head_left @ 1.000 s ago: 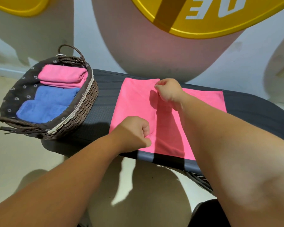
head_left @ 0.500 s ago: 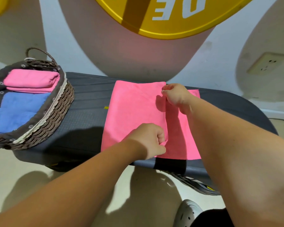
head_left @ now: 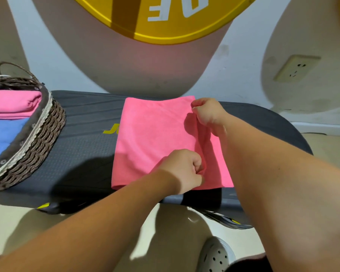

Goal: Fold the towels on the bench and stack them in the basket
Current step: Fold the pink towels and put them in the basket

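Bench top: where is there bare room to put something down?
One bare patch of bench lies between the basket and the towel. A smaller strip shows past the right hand, towards the rounded end. Crowded: the towel's right part, which the left hand also pinches.

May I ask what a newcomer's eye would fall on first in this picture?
The bright pink towel lies on the middle of the dark bench, the left hand pinching its near edge and the right hand pinching its far corner. At the left edge, the wicker basket holds a folded pink towel and a blue towel.
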